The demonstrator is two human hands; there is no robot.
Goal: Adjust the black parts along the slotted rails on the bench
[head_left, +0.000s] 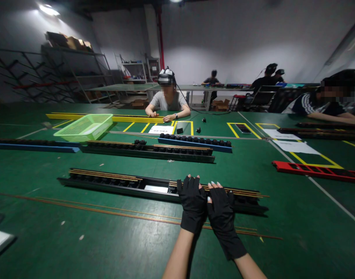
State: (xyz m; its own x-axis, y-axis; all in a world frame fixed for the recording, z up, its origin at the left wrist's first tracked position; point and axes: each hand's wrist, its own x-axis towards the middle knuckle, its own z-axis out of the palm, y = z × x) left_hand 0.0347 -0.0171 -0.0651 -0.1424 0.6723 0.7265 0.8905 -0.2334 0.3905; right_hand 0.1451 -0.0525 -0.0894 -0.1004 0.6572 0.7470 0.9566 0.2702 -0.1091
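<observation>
Below a pale grey wall (252, 38), a long green worktable (122, 252) fills the foreground, its broad flat top apparently suiting long parts. A black channel (107, 189) lies crosswise on it. Left hand (192, 201) and right hand (222, 203), in fingerless gloves (228, 232), rest side by side over its right half, perhaps steadying it; whether they pinch anything, I cannot tell. Thin copper-coloured rods (107, 175) lie lengthwise along the channel, probably to match its length.

Loose rods (179, 223) before nearest channel (113, 190); basket (98, 132) behind, left.
</observation>
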